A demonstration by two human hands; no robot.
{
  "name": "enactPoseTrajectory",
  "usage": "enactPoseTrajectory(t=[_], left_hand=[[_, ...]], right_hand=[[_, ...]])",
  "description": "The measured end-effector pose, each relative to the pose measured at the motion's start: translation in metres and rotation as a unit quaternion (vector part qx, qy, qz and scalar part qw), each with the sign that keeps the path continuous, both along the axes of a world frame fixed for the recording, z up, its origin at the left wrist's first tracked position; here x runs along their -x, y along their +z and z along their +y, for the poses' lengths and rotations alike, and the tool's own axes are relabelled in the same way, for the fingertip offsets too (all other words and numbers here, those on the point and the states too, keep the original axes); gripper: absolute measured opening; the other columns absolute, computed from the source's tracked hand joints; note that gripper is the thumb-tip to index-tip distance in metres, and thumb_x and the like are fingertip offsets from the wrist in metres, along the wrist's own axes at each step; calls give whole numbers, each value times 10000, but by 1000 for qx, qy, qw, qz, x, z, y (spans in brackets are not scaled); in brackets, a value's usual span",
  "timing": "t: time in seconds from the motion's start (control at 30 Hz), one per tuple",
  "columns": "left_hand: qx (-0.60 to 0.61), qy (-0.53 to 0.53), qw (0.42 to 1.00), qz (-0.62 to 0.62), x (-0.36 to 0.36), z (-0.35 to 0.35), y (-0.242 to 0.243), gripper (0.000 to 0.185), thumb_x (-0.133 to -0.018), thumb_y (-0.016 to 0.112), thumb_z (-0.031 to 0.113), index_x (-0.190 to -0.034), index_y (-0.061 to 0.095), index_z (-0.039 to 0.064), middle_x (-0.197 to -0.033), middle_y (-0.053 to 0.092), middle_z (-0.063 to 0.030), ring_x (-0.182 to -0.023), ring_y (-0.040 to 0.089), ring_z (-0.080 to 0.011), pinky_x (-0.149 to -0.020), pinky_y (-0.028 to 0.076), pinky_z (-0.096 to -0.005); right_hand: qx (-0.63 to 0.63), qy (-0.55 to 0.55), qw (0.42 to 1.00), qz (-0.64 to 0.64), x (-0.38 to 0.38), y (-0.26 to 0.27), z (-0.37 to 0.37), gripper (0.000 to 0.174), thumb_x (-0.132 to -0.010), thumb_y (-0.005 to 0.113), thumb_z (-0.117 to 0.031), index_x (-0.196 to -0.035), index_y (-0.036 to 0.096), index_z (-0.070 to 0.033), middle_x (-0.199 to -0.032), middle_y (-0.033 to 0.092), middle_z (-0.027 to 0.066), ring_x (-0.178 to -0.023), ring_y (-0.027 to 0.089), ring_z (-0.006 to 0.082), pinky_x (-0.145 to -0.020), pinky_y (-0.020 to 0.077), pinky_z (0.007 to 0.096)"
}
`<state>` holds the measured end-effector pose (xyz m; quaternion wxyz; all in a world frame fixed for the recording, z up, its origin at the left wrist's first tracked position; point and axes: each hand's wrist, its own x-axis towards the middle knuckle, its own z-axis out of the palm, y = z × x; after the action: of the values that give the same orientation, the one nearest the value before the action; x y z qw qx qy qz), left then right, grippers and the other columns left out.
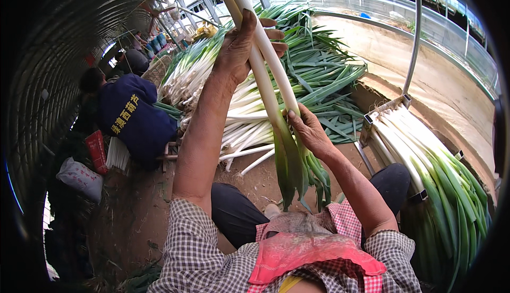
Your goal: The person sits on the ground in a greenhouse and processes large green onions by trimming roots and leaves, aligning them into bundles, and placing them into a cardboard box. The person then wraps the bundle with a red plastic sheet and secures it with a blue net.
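Note:
Two large Welsh onions (266,70), with thick white shafts and green leaves, slant across the view before my chest. My left hand (239,48) holds them higher up the white shafts, thumb on the near side and fingers extended past them. Lower down, my right hand (308,129) grips the onions where white turns to green. Their leaves (290,165) hang down between my knees. The upper ends run out of the top of the view. Behind both hands lies a large heap of Welsh onions (249,127).
On the right, a metal rack (364,135) holds a stack of trimmed onions (410,141). A metal pole (414,34) rises behind it. A co-worker in a navy jacket (135,113) sits at left, near a white sack (81,177) and a red bag (95,149). Other people are farther back.

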<state>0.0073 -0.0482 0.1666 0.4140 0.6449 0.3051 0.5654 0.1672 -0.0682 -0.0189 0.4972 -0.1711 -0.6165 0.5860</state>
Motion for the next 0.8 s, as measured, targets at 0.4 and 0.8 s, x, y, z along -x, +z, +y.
enactPoseTrajectory(t=[0.4,0.8], left_hand=[[23,-120,990,-76,38,27,-34,908,-860,422,750,-1427,396,41,-1347,501,-264,-1235,524,-417,-1025,478,-485],[96,-144,968,-183,18,25,-87,916,-849,462,731,-1442,305,51,-1253,563,-245,-1112,611,-384,-943,528,-486]], right_hand=[[57,-27,998,22,-23,35,34,326,-938,651,-357,-1051,581,-60,-755,585,-17,-561,519,32,-471,399,195],[81,-3,997,8,37,-41,-10,406,-857,762,-315,-1097,631,-16,-843,632,-10,-766,544,76,-701,462,255]])
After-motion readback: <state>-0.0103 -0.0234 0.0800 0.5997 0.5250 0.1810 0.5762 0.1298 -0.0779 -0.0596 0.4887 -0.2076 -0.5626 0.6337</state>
